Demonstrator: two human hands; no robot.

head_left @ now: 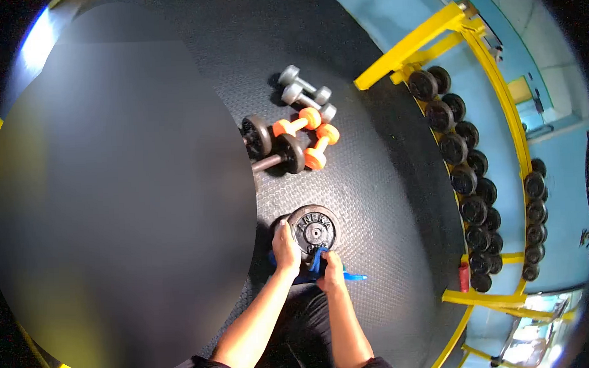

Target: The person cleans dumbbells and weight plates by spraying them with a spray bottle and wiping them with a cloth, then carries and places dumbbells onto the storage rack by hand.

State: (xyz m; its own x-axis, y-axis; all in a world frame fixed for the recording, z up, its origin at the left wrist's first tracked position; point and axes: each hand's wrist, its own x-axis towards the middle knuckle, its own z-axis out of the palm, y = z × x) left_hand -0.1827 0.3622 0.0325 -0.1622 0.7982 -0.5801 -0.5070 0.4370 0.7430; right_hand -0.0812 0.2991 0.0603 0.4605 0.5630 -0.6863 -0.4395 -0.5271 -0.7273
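Head view: round weight (316, 233) lower ctr of frame; L hand (286, 249) braced at its left edge, full grip can't tell; R hand (333, 271) pinching blue cloth (317, 256) at bottom edge. Prob. mid-wipe; next move likely needs steady L hold, cloth pressed round rim.

Rt of plate (317, 233): mat (387, 226) passable | fwd: orange DBs (321, 145), blk DBs (292, 153) block

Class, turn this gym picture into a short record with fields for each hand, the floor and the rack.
Left hand: against the left side of a round black metal weight lettered ANEKA
Right hand: holding a bright blue cloth at the weight's lower edge
Floor: two grey dumbbells, two orange dumbbells, two round-ended black dumbbells
Rack: yellow metal frame bearing round black weights
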